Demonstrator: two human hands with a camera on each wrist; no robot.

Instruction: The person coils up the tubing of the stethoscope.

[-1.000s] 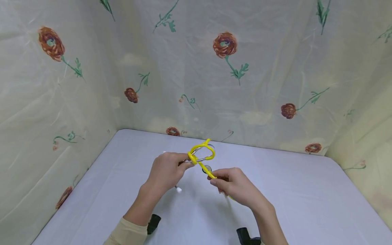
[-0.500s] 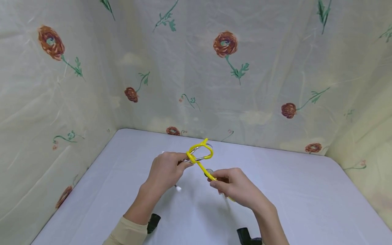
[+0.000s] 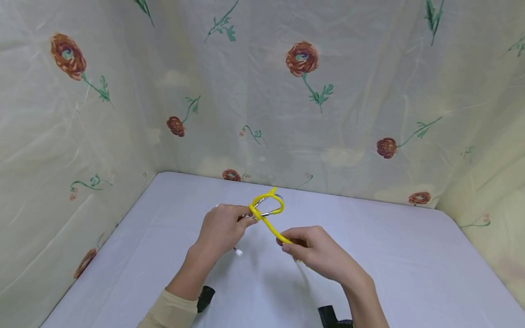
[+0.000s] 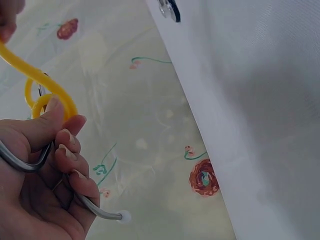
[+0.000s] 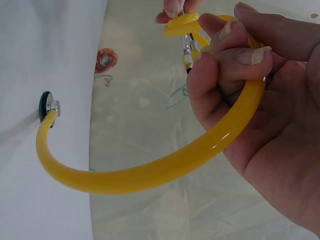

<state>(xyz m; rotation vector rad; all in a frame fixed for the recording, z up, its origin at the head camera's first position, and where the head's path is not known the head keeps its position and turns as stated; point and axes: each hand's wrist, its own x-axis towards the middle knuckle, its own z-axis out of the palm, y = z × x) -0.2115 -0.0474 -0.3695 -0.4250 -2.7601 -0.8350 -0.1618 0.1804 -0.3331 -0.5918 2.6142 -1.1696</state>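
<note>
A stethoscope with yellow tubing (image 3: 274, 230) is held up between both hands. My left hand (image 3: 223, 225) grips its metal ear tubes (image 4: 97, 209) and pinches the tubing where it wraps round them in a loop. One white ear tip (image 3: 239, 252) sticks out below that hand. My right hand (image 3: 317, 249) pinches the tubing lower down, to the right, with the fingers curled round it. From there the tube bends away in the right wrist view to the chest piece (image 5: 51, 107), which hangs free; in the head view the right hand mostly hides it.
A white-covered table (image 3: 393, 255) lies beneath the hands. Pale floral curtain (image 3: 262, 91) stands along its back and sides. Black angular pieces (image 3: 206, 298) show beside the left wrist, and a similar black piece (image 3: 328, 316) sits near the right wrist.
The right hand has shifted slightly right, drawing the tubing a bit farther from the left hand. The looped part has moved slightly left. The chest piece has slipped behind the right fingers in the head view.
</note>
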